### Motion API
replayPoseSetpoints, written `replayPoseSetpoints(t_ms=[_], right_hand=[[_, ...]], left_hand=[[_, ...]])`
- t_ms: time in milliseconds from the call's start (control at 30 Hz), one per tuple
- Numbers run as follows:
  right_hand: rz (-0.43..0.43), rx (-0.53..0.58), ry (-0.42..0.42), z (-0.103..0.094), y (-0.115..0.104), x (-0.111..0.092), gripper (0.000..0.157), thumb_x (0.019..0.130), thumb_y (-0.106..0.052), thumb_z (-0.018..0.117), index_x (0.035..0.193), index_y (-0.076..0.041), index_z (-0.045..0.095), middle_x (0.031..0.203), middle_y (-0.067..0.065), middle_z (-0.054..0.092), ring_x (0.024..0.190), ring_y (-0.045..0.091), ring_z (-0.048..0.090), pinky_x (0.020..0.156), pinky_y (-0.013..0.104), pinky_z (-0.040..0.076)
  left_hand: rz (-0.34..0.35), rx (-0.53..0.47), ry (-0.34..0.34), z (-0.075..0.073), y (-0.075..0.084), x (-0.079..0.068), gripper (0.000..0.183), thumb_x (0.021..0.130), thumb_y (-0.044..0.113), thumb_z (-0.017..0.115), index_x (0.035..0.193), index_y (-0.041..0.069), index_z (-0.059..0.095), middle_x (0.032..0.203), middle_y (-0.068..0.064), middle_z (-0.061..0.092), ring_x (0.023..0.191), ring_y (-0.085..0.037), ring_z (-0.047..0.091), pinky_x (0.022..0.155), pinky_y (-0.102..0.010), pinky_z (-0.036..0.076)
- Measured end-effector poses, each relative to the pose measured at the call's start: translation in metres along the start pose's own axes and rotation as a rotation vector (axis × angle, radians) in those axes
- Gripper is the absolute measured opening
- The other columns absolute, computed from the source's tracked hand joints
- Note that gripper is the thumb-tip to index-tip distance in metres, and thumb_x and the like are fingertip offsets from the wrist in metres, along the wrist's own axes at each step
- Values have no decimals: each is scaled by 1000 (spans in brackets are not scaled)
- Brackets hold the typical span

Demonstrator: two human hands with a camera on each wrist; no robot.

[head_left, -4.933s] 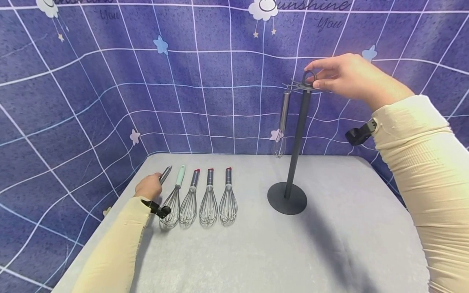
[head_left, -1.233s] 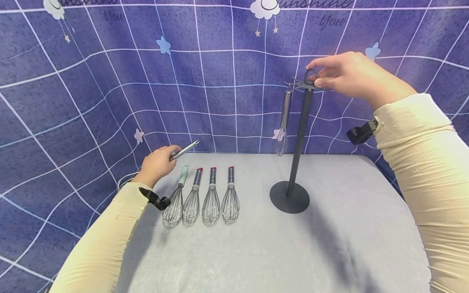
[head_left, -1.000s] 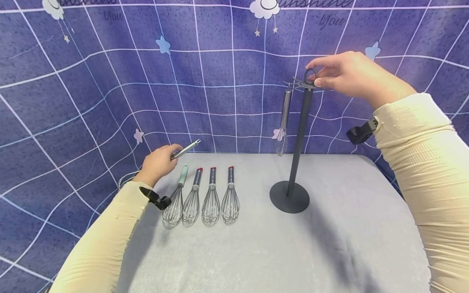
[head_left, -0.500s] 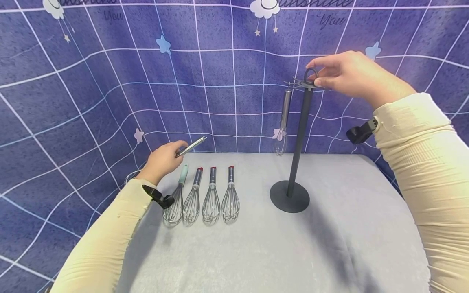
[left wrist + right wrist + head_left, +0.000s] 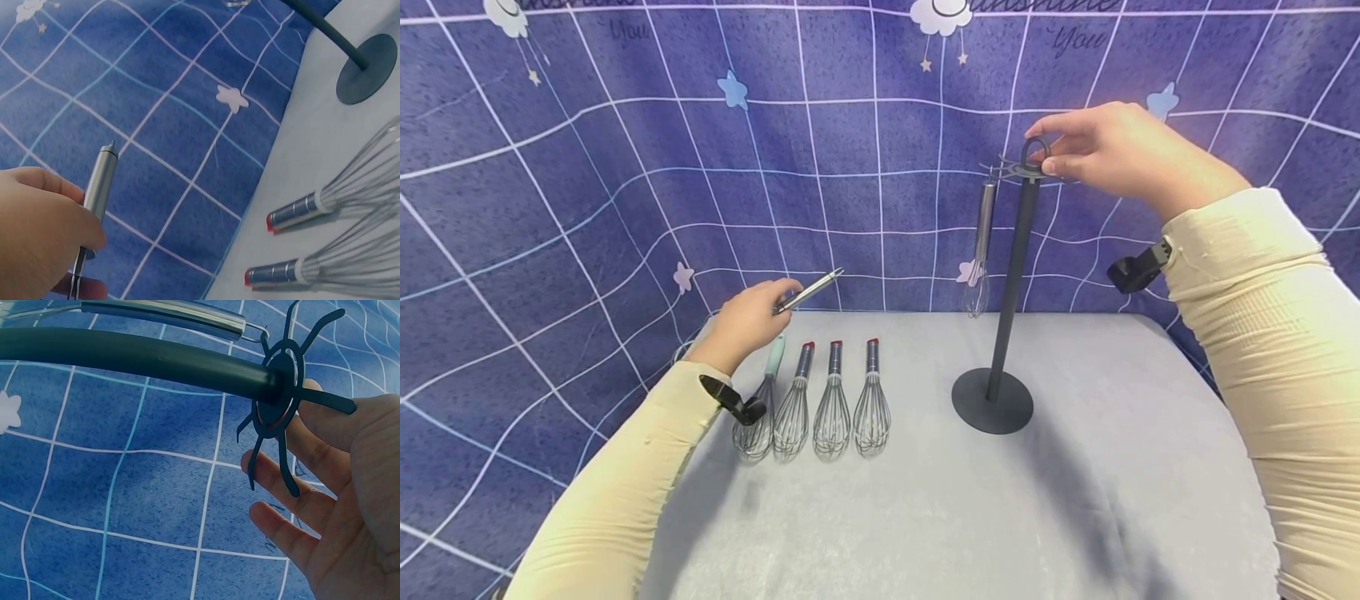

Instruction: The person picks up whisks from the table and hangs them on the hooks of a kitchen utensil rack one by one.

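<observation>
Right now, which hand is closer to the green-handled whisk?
Left. The left hand is close by the whisk's green handle; the right hand is farther off, holding the black stand.

A blue curtain (image 5: 842, 212) with pale grid lines (image 5: 876, 133) hangs behind the grey tabletop (image 5: 887, 525); white clouds (image 5: 942, 17), blue stars (image 5: 732, 89) and pink stars (image 5: 682, 277) are printed across the curtain.

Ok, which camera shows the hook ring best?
The right wrist view: the hook ring is large, prongs clearly spread. The head view shows it small, partly behind the right hand; the left wrist view misses it.
</observation>
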State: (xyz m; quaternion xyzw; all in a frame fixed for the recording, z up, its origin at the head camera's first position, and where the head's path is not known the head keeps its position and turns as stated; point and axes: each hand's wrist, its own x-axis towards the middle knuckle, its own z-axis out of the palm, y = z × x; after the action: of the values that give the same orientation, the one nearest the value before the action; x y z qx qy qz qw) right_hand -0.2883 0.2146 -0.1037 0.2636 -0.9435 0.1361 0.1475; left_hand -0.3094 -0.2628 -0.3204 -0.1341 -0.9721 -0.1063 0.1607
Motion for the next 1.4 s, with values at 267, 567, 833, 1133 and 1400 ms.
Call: replayPoseSetpoints(t_ms=[267, 567, 833, 1133, 1400], right_hand=[[3, 14, 0, 1, 1, 1, 42, 104, -23, 57, 145, -16, 54, 127, 13, 68, 112, 34, 66, 91, 51, 47], [-3, 10, 6, 2, 2, 2, 41, 104, -23, 57, 145, -16, 54, 127, 12, 69, 112, 34, 66, 90, 50, 47], [-1, -11, 9, 2, 3, 1, 41, 104, -24, 57, 144, -18, 55, 126, 10, 69, 110, 31, 67, 87, 46, 48], [-11, -19, 14, 2, 1, -1, 41, 104, -23, 58, 144, -16, 54, 125, 12, 70, 109, 33, 68, 86, 47, 47], [-7, -29, 10, -1, -4, -4, 41, 104, -23, 57, 144, -16, 54, 125, 11, 70, 109, 35, 67, 87, 50, 48]], left_hand=[[30, -14, 19, -5, 17, 6, 46, 94, 16, 63, 139, 26, 57, 112, -5, 68, 80, -26, 62, 64, -45, 51], [34, 1, 9, -9, 29, 10, 48, 95, 17, 64, 141, 29, 56, 114, -3, 68, 79, -24, 61, 60, -42, 50], [74, 5, 35, -14, 40, 10, 46, 95, 16, 64, 139, 30, 57, 113, -1, 68, 83, -25, 63, 63, -44, 53], [134, 0, 75, -24, 51, 9, 44, 96, 15, 62, 138, 29, 56, 117, -2, 68, 85, -26, 65, 66, -48, 54], [173, -30, 97, -33, 60, 9, 43, 97, 15, 62, 137, 29, 57, 118, 0, 68, 82, -24, 63, 65, -46, 53]])
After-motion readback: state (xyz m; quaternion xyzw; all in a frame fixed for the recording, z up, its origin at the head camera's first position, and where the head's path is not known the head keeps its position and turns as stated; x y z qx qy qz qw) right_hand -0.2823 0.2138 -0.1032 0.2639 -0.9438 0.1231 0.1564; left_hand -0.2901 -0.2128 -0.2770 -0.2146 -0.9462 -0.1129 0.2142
